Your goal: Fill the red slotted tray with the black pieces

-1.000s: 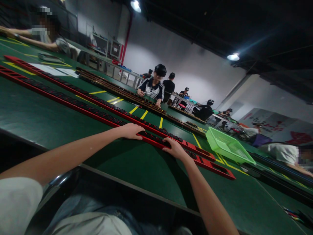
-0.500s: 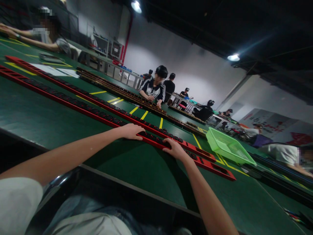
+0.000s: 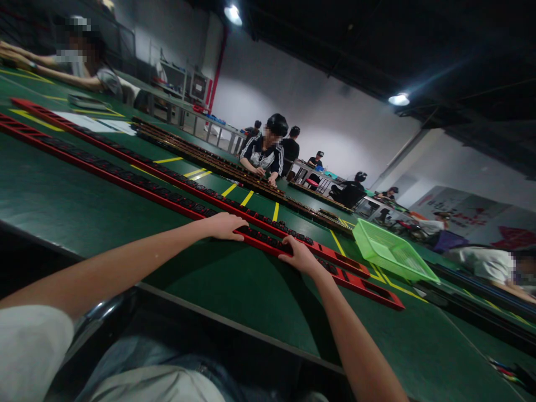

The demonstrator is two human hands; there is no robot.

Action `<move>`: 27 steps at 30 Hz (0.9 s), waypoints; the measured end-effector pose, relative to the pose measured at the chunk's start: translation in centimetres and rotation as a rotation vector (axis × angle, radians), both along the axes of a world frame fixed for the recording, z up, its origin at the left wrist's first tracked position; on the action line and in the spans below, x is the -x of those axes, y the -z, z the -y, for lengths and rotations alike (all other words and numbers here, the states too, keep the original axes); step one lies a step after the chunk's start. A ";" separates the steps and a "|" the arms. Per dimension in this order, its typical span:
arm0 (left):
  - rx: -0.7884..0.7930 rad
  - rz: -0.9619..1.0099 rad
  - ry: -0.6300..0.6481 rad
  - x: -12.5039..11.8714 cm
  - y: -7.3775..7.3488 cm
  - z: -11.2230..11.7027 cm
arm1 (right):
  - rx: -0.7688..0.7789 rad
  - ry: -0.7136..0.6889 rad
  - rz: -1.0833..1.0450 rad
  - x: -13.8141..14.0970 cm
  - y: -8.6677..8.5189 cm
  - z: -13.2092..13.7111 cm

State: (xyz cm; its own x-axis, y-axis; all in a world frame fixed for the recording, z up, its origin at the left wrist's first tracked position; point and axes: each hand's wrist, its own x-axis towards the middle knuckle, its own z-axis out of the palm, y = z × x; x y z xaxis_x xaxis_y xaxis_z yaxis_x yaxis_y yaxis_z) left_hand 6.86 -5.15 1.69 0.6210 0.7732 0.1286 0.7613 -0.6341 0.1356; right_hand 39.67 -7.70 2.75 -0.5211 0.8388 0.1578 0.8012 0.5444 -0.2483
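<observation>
Two long red racks run side by side across the green table (image 3: 234, 290), each filled with small dark parts. My left hand (image 3: 225, 225) lies on the near red rack (image 3: 125, 181), fingers stretched along its near edge. My right hand (image 3: 300, 255) rests on the same rack a little further right, fingers curled over the dark parts. Whether either hand holds a part is hidden. The far red rack (image 3: 234, 205) sits just beyond my fingers.
A green plastic basket (image 3: 391, 251) stands on the table at the right. Dark brown racks (image 3: 218, 162) lie further back, where a person in a dark jacket (image 3: 264, 152) works. Another person (image 3: 75, 61) leans on the table at the far left. Yellow lines mark the table.
My hands stay on the near red rack. The view has shifted very slightly; the person in the dark jacket has moved their hands a little.
</observation>
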 end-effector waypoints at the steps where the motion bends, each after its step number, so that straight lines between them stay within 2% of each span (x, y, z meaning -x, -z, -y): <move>1: -0.004 -0.004 0.001 0.0 0.0 0.0 | 0.000 0.004 0.005 0.0 0.0 0.0; 10: -0.002 -0.001 -0.004 -0.1 0.0 0.1 | -0.020 0.031 0.015 0.1 -0.2 -0.1; 19: -0.019 -0.033 -0.007 0.0 0.2 -0.1 | -0.050 0.036 0.025 -0.2 0.3 -0.2; 27: -0.031 -0.062 -0.007 0.0 0.3 -0.1 | -0.042 0.048 0.046 0.2 -0.2 0.2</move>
